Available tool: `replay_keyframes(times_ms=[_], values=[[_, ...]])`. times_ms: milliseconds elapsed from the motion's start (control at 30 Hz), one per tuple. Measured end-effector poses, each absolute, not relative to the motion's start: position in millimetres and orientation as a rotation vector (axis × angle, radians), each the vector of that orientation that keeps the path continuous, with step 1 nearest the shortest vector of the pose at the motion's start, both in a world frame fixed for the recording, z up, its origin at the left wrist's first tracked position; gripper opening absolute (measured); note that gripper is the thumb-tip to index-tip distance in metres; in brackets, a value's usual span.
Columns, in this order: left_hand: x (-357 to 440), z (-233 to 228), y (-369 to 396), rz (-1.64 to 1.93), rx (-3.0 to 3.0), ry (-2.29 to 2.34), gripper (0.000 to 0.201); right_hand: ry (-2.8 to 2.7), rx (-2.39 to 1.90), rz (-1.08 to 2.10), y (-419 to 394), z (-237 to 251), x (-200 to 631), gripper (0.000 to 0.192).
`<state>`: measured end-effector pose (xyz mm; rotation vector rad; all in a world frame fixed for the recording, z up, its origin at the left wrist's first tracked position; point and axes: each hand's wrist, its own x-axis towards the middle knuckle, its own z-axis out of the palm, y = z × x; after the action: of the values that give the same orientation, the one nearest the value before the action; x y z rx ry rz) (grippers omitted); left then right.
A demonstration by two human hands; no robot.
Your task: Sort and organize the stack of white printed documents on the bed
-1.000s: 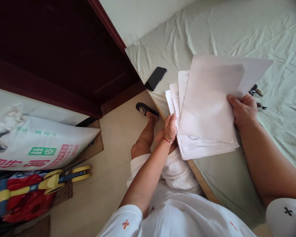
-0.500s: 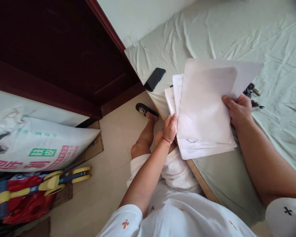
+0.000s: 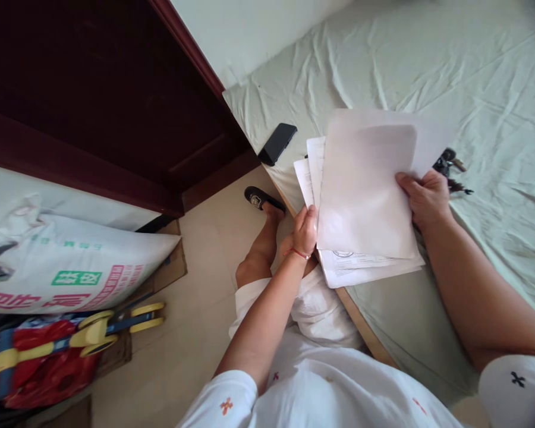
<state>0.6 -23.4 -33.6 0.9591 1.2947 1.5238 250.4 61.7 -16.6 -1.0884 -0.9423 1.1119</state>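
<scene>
A loose stack of white paper sheets (image 3: 365, 190) is spread between my two hands over the bed's edge. The top sheet shows a blank face; printed lines and part of a round stamp show on the sheets (image 3: 361, 264) beneath. My left hand (image 3: 305, 230), with a red string at the wrist, is closed on the stack's left edge. On the right edge, my right hand (image 3: 428, 196) grips the sheets with its thumb on top and its other fingers hidden underneath.
On the light green bed sheet (image 3: 485, 95) lie a black phone (image 3: 277, 144) and, just beyond my right hand, a bunch of keys (image 3: 450, 163). To the left are a dark red door (image 3: 93, 107), a large white sack (image 3: 80, 255) and a yellow-and-blue toy ride-on (image 3: 87, 339).
The papers and my right hand have shifted slightly left. The upper sheets' right corner has drawn in a little. My left hand keeps its hold at the left edge.
</scene>
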Motion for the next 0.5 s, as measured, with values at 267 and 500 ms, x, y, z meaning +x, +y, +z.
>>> replay_keyframes(times_ms=[267, 500], values=[[1.2, -27.6, -22.4, 1.575, 0.839, 1.309, 0.052, -0.765, -0.993, 1.054, 69.6, -17.4, 254.0, 0.037], [0.8, -29.3, -23.3, 1.548, 0.833, 1.327, 0.058, -0.519, -0.856, 1.3, 79.3, -22.2, 277.2, 0.032]])
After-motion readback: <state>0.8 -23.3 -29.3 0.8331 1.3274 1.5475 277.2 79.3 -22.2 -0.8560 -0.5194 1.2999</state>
